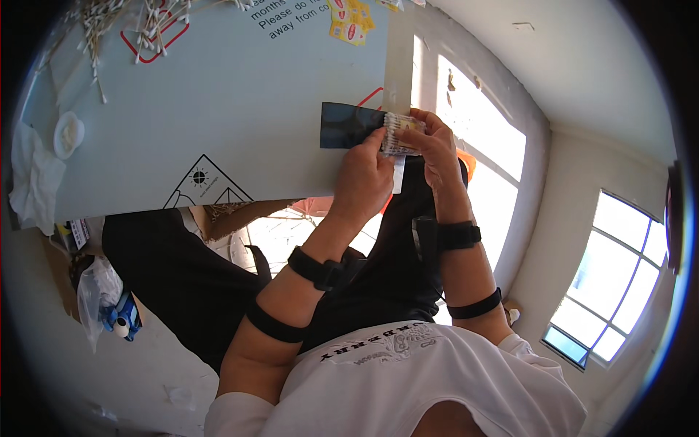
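Observation:
A small clear packet of cotton swabs, with a pale yellow label, is held at the right edge of the table board. My right hand grips its right side, thumb across the front and fingers behind. My left hand is closed at the packet's left edge, its index finger and thumb against the swab tips. Just left of the packet lies a dark glossy rectangle, flat on the board and partly covered by my left fingers.
Loose cotton swabs are heaped at the far left of the pale board. Yellow printed labels lie at the far edge. A small white dish and crumpled white plastic sit at the left. My legs are under the board.

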The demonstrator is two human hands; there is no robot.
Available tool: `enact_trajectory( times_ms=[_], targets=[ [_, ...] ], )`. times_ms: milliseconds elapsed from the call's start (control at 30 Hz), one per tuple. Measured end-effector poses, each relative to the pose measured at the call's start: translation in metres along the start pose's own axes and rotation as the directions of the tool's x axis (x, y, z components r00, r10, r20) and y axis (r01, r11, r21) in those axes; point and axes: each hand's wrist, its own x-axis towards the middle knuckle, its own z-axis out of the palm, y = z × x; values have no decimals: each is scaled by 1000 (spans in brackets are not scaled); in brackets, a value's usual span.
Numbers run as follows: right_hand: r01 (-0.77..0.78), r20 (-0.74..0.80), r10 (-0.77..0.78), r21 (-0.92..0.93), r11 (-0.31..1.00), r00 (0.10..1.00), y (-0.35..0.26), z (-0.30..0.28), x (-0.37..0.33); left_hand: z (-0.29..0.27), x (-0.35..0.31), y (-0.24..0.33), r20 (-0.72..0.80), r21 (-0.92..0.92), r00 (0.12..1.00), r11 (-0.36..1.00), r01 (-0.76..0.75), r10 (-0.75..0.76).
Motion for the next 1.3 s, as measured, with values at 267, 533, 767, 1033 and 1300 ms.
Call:
enact_trajectory(
  times_ms=[267, 533, 767, 1033, 1300],
  targets=[
    [7, 32, -8, 13, 1000, 999, -2, -1, -1, -7, -2, 7, -29, 131, 997, 989, -72, 77],
    [19, 27, -20, 11, 1000, 999, 0, 0, -1, -6, -2, 2, -58, 162, 987, 977, -139, 150],
    [14, 33, -14, 0, 1000, 999, 0, -1, 0, -3, -2, 0, -95, 211, 977, 963, -170, 193],
    [19, 37, -20, 12, 1000, 999, -2, -2, -1, -7, 0, 5, -62, 147, 987, 979, -141, 151],
    [11, 28, -11, 8, 1000, 1000, -3, -1, -3, -6, 1, 6, -56, 132, 990, 984, -121, 129]
  ],
)
